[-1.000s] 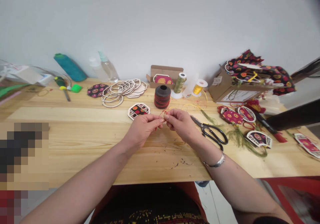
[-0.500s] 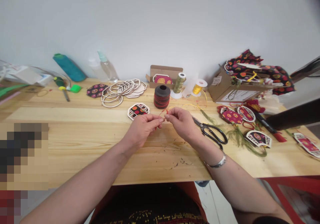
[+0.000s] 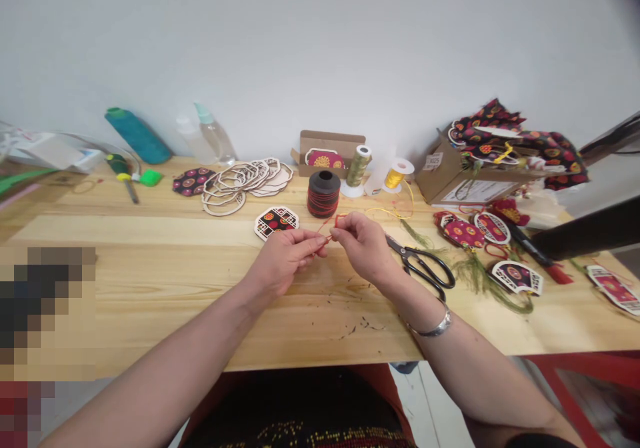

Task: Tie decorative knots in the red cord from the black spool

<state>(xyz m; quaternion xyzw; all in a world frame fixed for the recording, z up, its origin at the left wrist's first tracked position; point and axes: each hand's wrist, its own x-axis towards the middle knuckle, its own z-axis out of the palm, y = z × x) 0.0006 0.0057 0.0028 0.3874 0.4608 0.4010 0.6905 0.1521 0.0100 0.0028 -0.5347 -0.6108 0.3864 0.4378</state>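
Observation:
Thin red cord runs between my fingertips, close to a dark spool wound with red cord. My left hand pinches the cord between thumb and forefinger. Almost touching it, my right hand is closed on the same cord, a small loop of which shows above its fingers. A white-framed ornament with patterned fabric lies just behind my left hand. Black-handled scissors rest on the wooden table beside my right wrist.
Wooden frames lie behind on the left. Green thread and yellow thread spools stand at the back. A cardboard box holds patterned fabric. Several tasselled ornaments and a black post are on the right.
My fingers have shifted slightly on the cord, and its red loop by my right fingertips shows more. Both hands stay in nearly the same place.

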